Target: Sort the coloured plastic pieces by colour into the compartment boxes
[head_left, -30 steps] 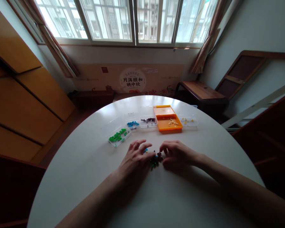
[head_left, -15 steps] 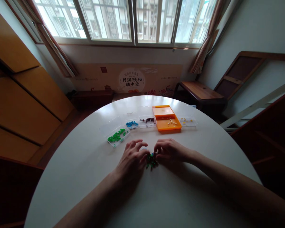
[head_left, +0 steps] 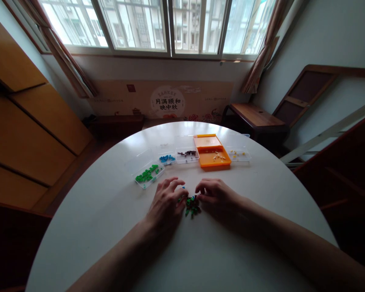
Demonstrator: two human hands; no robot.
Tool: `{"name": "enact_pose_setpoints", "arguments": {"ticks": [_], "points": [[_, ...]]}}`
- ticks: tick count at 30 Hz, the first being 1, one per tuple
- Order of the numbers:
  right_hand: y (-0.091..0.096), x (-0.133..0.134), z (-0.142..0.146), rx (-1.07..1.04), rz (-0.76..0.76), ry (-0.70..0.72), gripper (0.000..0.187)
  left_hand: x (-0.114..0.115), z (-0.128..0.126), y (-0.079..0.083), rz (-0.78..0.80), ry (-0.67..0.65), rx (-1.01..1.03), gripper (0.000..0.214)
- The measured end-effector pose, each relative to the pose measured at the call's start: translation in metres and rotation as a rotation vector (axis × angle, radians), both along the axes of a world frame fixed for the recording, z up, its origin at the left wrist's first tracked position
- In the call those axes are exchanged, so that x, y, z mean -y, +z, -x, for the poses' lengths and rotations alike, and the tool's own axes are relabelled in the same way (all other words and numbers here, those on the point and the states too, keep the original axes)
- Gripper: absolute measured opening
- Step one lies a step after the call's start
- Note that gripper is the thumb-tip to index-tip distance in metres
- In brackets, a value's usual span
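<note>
Lying on the table (head_left: pixel 200 259) between left hand (head_left: pixel 168 198) and right hand (head_left: pixel 215 192): one pile of small pieces (head_left: pixel 192 207), green, dark brown and some blue, too jumbled to count. Handling, as judged: light, stiff, probably smooth plastic, easily scattered; best pinched singly by the sides. Left fingers: bent and parted, thumb side at the pile; whether gripping a piece, cannot tell. Right fingers: curled, tips at the pile's far edge; grip, cannot tell. Beyond, open, in an arc, from the left: first clear box (head_left: pixel 155 179), green pieces (head_left: pixel 147 174); second clear box (head_left: pixel 168 163), blue pieces (head_left: pixel 167 158); third clear box (head_left: pixel 187 162), dark pieces (head_left: pixel 188 153); orange box (head_left: pixel 215 166), cream pieces (head_left: pixel 219 157); fourth clear box (head_left: pixel 240 160), yellow pieces (head_left: pixel 243 154); five boxes in all. Contents: too small to count.
</note>
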State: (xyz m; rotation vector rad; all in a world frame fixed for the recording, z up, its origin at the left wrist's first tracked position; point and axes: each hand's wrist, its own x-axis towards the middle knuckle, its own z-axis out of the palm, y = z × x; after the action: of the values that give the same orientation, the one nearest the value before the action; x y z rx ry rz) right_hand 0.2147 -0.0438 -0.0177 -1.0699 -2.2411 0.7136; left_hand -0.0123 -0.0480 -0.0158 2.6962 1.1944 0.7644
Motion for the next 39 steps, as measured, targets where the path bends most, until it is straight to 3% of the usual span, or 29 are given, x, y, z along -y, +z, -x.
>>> {"name": "enact_pose_setpoints", "arguments": {"ticks": [5, 10, 15, 20, 30, 34, 39], "points": [[-0.002, 0.003, 0.003, -0.046, -0.005, -0.034, 0.007, -0.002, 0.001, -0.001, -0.003, -0.031, 0.022, 0.01], [0.001, 0.004, 0.009, -0.165, 0.039, -0.048, 0.008, -0.002, 0.002, 0.003, -0.117, -0.087, 0.138, 0.007], [0.001, 0.007, 0.018, -0.256, 0.111, 0.037, 0.017, 0.0, 0.003, 0.009, -0.21, -0.095, 0.242, 0.005], [-0.002, 0.01, 0.025, -0.325, 0.064, 0.081, 0.023, 0.001, 0.003, 0.007, -0.229, -0.106, 0.249, 0.007], [-0.002, 0.008, 0.028, -0.283, 0.01, -0.007, 0.015, -0.002, 0.005, 0.007, -0.217, -0.114, 0.248, 0.002], [0.008, -0.004, 0.024, -0.203, -0.049, -0.047, 0.013, -0.001, 0.006, 0.009, -0.213, -0.065, 0.233, 0.004], [0.026, -0.051, 0.024, -0.112, -0.21, -0.267, 0.012, -0.002, 0.008, 0.008, -0.183, -0.059, 0.223, 0.002]]}}
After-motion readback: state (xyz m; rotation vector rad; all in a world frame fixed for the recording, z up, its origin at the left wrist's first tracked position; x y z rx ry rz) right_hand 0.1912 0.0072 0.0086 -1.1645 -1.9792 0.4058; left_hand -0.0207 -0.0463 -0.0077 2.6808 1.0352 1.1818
